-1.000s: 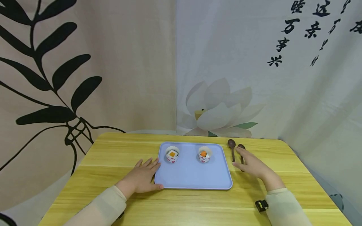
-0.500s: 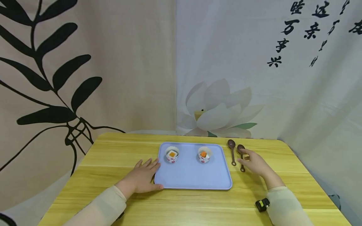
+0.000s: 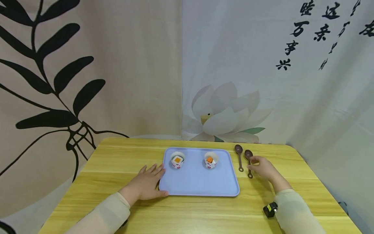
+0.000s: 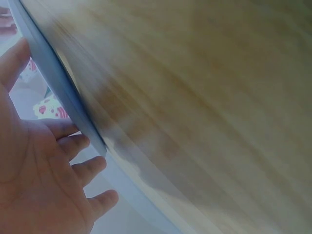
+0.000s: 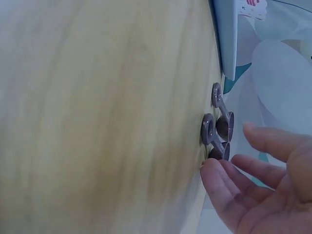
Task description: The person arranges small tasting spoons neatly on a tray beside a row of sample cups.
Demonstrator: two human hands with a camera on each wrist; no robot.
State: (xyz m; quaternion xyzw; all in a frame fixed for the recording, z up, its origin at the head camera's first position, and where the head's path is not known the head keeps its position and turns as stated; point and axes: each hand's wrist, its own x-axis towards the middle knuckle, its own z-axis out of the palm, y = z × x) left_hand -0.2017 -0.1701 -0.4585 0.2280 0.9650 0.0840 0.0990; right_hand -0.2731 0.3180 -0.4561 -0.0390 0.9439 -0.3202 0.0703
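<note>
My left hand (image 3: 146, 183) touches the left edge of a pale blue tray (image 3: 201, 183), its fingers spread and thumb at the near corner. In the left wrist view its fingertips lie along the tray's rim (image 4: 58, 73). Two dark brown spoons lie right of the tray, bowls pointing away: a left spoon (image 3: 238, 150) and a right spoon (image 3: 248, 154). My right hand (image 3: 263, 169) is just right of the right spoon, fingertips at its handle. Seen from the right wrist, the thumb (image 5: 273, 141) stands apart from the fingers beside the spoon bowls, with nothing between them.
On the tray's far half stand two small patterned cups: a left cup (image 3: 177, 165) with a white and orange piece, and a right cup (image 3: 210, 165) with an orange piece. A wooden table (image 3: 187, 214) carries everything, with a printed curtain (image 3: 140, 81) behind.
My right hand has drawn back slightly to the right, uncovering both spoons' handles and the right spoon's bowl. My left hand, the tray and the cups have stayed in place.
</note>
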